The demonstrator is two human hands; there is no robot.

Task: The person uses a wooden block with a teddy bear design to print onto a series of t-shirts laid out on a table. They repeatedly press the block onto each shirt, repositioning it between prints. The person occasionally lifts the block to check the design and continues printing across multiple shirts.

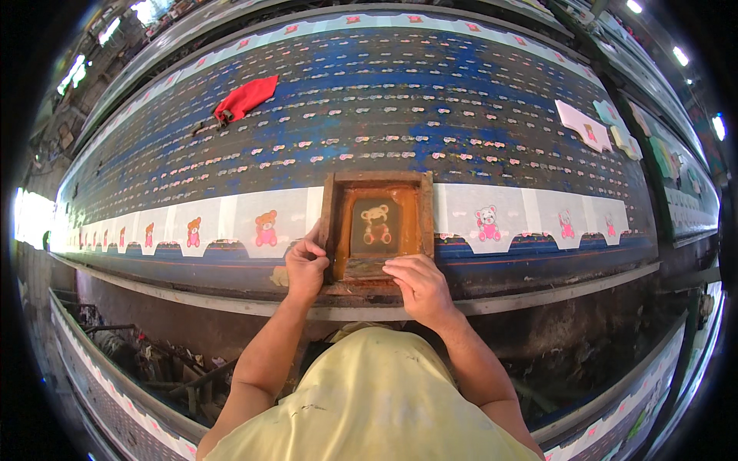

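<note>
Screen-printing frame: the wooden-sided screen (427,223) lies flat across the white fabric row, at the near edge of the long table (453,58), straight in front of the person.
Stencil: a teddy bear shape (376,225) shows pale within the frame's dark mesh window.
Squeegee: a worn, flat bar (364,268) lies crosswise inside the frame at its near end.
Left hand: the hand (307,269) is at the frame's left side, near corner, fingers curled inward, thumb close to forefinger; I cannot tell if it clasps the wood.
Right hand: half closed, the hand (421,284) has its fingertips on the squeegee's right end, thumb on the near side; how firmly it holds, I cannot tell.
Fabric row: white scalloped pieces (461,198) run left and right of the frame.
Left prints: orange-and-pink bears (266,230).
Right prints: paler bears, white with pink (487,221).
Far left: a crumpled red cloth (250,98) on the table.
Far right: pink pieces (578,123) beside mint ones (609,115).
</note>
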